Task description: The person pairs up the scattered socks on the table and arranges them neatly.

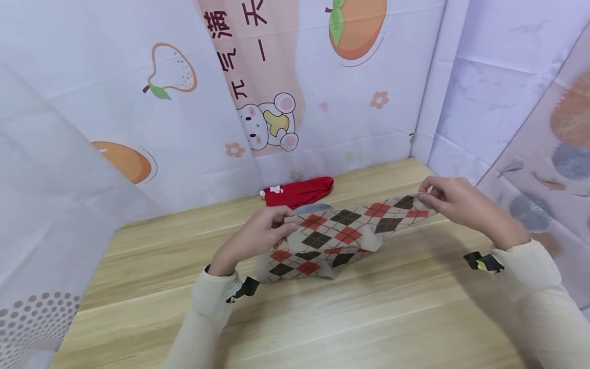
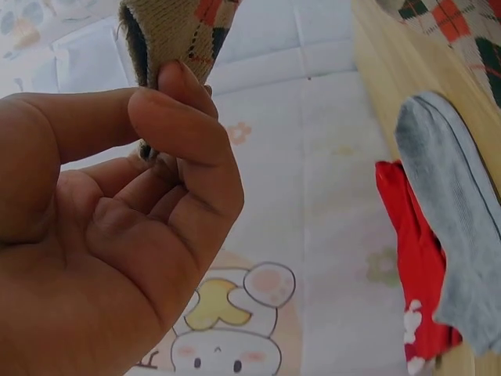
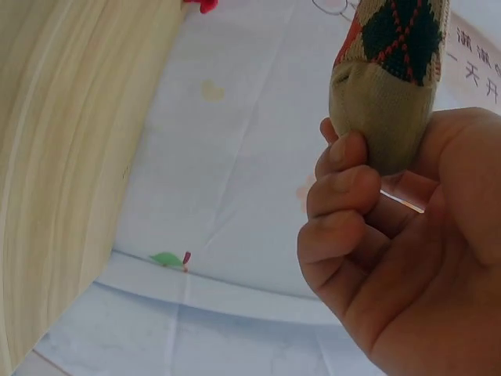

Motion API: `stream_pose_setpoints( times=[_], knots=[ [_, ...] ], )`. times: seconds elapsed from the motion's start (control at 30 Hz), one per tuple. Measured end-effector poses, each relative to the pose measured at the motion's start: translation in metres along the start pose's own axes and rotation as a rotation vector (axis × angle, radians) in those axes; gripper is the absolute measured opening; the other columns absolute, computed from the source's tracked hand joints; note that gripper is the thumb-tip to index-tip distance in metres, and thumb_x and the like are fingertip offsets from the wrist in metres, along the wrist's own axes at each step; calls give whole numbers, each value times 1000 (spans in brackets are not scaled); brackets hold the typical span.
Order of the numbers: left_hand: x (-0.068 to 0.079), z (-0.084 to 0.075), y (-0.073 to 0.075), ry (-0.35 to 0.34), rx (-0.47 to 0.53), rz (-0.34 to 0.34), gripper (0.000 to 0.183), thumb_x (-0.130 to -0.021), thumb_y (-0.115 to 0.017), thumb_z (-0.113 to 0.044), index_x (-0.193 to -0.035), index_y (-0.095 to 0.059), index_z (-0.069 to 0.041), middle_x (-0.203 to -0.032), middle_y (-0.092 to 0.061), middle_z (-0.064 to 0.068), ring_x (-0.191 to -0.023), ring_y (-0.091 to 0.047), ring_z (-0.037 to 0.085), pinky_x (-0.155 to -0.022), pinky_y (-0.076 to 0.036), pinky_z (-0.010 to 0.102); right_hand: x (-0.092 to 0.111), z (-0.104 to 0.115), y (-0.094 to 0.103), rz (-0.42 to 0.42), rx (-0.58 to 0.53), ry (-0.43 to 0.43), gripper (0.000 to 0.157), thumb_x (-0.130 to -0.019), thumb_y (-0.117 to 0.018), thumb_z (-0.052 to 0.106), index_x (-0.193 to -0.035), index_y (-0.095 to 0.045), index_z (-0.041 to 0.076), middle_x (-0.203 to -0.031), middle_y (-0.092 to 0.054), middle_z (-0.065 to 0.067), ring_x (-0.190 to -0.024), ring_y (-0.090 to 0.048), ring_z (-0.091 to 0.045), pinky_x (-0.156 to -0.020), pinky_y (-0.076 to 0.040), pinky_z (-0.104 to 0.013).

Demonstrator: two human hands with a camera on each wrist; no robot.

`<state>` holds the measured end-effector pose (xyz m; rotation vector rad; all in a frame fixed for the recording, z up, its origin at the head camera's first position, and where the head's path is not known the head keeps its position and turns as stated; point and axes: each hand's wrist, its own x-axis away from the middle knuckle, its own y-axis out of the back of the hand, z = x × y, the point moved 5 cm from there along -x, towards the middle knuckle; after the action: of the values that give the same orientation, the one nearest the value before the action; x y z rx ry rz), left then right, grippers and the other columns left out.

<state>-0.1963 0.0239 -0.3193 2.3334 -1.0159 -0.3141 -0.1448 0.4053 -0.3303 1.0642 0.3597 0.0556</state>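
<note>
An argyle sock (image 1: 350, 220), beige with red and dark green diamonds, is stretched between the two hands above the table. The left hand (image 1: 259, 234) pinches its cuff (image 2: 168, 47) between thumb and fingers. At the other end, the right hand (image 1: 465, 205) grips the plain beige toe (image 3: 383, 117). A matching argyle sock (image 1: 295, 266) lies on the wooden table under the held one, partly covered by it in the head view.
Behind the hands, a red sock (image 1: 304, 191) with white figures lies near the table's back edge. Next to it is a grey-blue sock (image 2: 446, 188), mostly hidden in the head view. Printed curtains (image 1: 193, 128) hang around the wooden table (image 1: 369, 318).
</note>
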Motion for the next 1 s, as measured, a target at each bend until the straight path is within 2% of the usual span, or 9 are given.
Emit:
stream_pose_setpoints(
  times=[0.13,0.33,0.53,0.63,0.83,1.0],
  knots=[
    [7,9,5,13,-5,-3,7,-98,-64,-13,-102,-62,-7,-70,-58,11,-53,-53,21,-55,-49,32,-2,10,-6,4,7,30,4,-95,-67,10,-97,-65,8,-62,-54,8,-50,-44,-2,-49,-40,-25],
    [26,26,11,24,-30,6,5,-99,-62,-12,-98,-62,-7,-65,-54,4,-51,-53,22,-54,-46,28,-5,30,-20,7,0,80,4,-94,-68,7,-97,-65,8,-62,-53,12,-52,-45,-1,-49,-42,-24],
    [48,45,14,69,-11,32,6,-98,-63,-12,-97,-62,-6,-65,-52,3,-52,-52,25,-52,-45,27,-4,45,-41,25,-6,111,5,-93,-69,8,-95,-65,12,-62,-53,13,-52,-44,1,-48,-42,-23],
    [53,52,16,72,-13,31,6,-99,-63,-12,-99,-62,-6,-66,-53,2,-52,-51,27,-52,-45,27,-2,49,-49,40,-17,96,4,-95,-68,10,-97,-64,11,-62,-53,13,-51,-43,0,-48,-40,-23],
    [62,63,22,66,-27,48,5,-99,-60,-10,-99,-63,-5,-65,-52,2,-50,-50,18,-51,-46,27,-4,59,-61,32,-8,108,5,-95,-67,10,-98,-67,6,-64,-55,13,-53,-44,0,-48,-42,-23],
    [62,76,26,75,-52,48,8,-100,-59,-9,-102,-64,-4,-62,-51,-1,-49,-49,12,-50,-45,26,-7,65,-72,16,25,122,3,-94,-68,8,-93,-70,6,-67,-55,11,-55,-46,-1,-51,-43,-23]
  ],
)
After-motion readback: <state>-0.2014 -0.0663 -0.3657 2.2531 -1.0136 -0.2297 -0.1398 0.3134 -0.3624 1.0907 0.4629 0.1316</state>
